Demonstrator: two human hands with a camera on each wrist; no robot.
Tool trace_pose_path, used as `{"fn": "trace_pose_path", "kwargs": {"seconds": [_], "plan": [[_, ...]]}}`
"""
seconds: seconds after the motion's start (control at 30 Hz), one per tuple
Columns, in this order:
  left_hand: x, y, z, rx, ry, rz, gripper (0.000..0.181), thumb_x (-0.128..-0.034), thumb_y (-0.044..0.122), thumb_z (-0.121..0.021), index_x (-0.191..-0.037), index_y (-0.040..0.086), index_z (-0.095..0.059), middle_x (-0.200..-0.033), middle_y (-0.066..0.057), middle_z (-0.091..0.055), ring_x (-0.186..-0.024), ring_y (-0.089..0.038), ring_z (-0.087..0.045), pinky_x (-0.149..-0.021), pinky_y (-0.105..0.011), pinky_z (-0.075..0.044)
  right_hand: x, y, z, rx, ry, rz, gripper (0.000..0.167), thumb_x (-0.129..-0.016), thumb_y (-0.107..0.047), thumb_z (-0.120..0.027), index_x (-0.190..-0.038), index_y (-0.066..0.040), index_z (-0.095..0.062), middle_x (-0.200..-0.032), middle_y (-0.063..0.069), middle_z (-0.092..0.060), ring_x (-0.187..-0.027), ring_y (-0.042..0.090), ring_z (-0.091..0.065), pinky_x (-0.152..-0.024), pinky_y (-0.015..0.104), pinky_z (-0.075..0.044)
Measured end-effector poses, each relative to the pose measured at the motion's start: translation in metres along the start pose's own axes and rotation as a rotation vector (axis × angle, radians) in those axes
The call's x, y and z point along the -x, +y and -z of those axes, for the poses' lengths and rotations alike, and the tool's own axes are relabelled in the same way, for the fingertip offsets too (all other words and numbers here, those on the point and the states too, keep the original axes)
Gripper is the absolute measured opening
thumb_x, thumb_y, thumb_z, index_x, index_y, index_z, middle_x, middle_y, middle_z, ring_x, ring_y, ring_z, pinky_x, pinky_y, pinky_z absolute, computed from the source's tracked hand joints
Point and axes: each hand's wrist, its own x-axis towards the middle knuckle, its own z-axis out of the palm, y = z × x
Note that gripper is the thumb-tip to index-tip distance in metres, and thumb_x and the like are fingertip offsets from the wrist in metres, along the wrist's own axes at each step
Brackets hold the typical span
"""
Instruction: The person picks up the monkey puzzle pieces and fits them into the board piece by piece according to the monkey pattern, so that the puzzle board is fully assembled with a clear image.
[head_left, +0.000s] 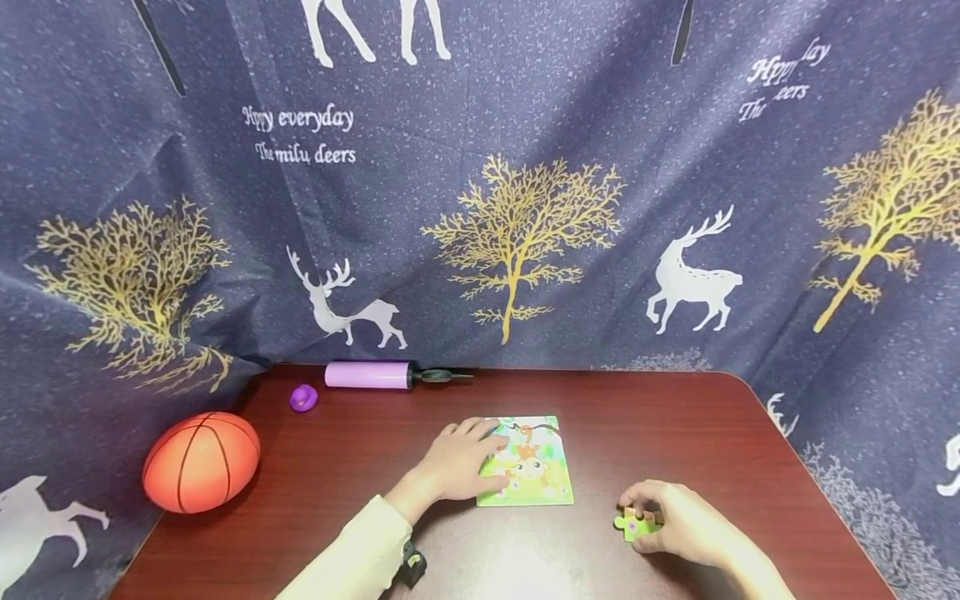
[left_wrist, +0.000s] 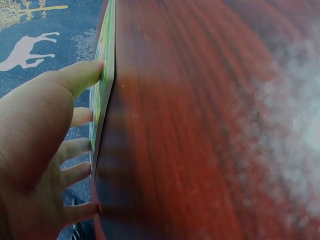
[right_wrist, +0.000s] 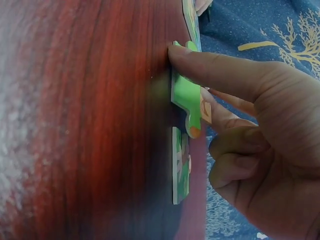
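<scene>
My left hand (head_left: 467,463) rests with spread fingers on the left side of a square picture puzzle (head_left: 551,475), which shows a cartoon animal on green and yellow. In the left wrist view, the thumb (left_wrist: 82,75) touches the puzzle's near edge. To the right of the puzzle, my right hand (head_left: 686,521) pinches a green jigsaw piece (head_left: 636,527) between thumb and fingers, low over the table. The right wrist view shows this jigsaw piece (right_wrist: 186,97) partly behind the thumb. Another jigsaw piece (right_wrist: 180,167) lies beside it on the table, mostly hidden by the hand in the head view.
An orange basketball (head_left: 201,462) sits at the table's left edge. Along the back lie a purple hand pump (head_left: 369,375) with a black nozzle and a small round purple object (head_left: 303,397). A dark blue curtain (head_left: 420,200) with deer and trees hangs behind the brown table (head_left: 360,450).
</scene>
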Motion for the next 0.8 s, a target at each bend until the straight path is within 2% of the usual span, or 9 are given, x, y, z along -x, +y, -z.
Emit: {"fn": "trace_pose_path", "kwargs": {"seconds": [0.17, 0.4, 0.6, 0.67, 0.8], "plan": [[-0.0008, -0.0007, -0.0012, -0.005, 0.005, -0.001, 0.068, -0.0939, 0.067, -0.059, -0.149, 0.028, -0.057, -0.161, -0.002, -0.041, -0.145, -0.026, -0.039, -0.112, -0.051, -0.038, 0.0022, 0.0018, -0.0017, 0.029, 0.030, 0.035, 0.039, -0.071, -0.029, -0.095, -0.104, -0.028, -0.075, -0.089, -0.021, -0.062, -0.082, -0.001, -0.057, -0.070, 0.027, -0.050], [-0.0015, -0.0016, -0.0011, -0.009, 0.015, -0.002, 0.067, -0.0927, 0.068, -0.061, -0.147, 0.029, -0.059, -0.160, -0.001, -0.043, -0.143, -0.025, -0.041, -0.110, -0.051, -0.040, 0.0035, 0.0028, -0.0021, -0.003, 0.037, 0.091, 0.037, -0.078, -0.024, -0.092, -0.112, -0.022, -0.076, -0.087, -0.020, -0.062, -0.079, -0.001, -0.057, -0.066, 0.026, -0.050], [-0.0022, -0.0023, -0.0019, -0.007, 0.016, -0.001, 0.066, -0.0926, 0.068, -0.060, -0.147, 0.030, -0.059, -0.159, -0.001, -0.043, -0.142, -0.024, -0.042, -0.109, -0.051, -0.040, 0.0034, 0.0033, -0.0019, 0.003, 0.019, 0.081, 0.041, -0.082, -0.022, -0.088, -0.121, -0.016, -0.075, -0.095, -0.019, -0.067, -0.082, -0.001, -0.060, -0.069, 0.028, -0.053], [-0.0025, -0.0023, -0.0022, -0.007, 0.015, -0.002, 0.066, -0.0929, 0.068, -0.060, -0.147, 0.030, -0.059, -0.159, -0.001, -0.043, -0.142, -0.024, -0.042, -0.108, -0.051, -0.041, 0.0036, 0.0031, -0.0025, -0.006, 0.028, 0.071, 0.040, -0.082, -0.023, -0.089, -0.118, -0.015, -0.074, -0.094, -0.019, -0.067, -0.081, -0.001, -0.060, -0.068, 0.028, -0.052], [-0.0030, -0.0025, -0.0024, -0.009, 0.018, -0.003, 0.066, -0.0929, 0.068, -0.060, -0.147, 0.030, -0.059, -0.159, -0.001, -0.043, -0.141, -0.024, -0.042, -0.108, -0.051, -0.041, 0.0046, 0.0027, -0.0040, -0.016, 0.075, 0.069, 0.029, -0.080, -0.024, -0.090, -0.103, -0.024, -0.072, -0.084, -0.020, -0.062, -0.075, -0.001, -0.058, -0.063, 0.025, -0.049]]}}
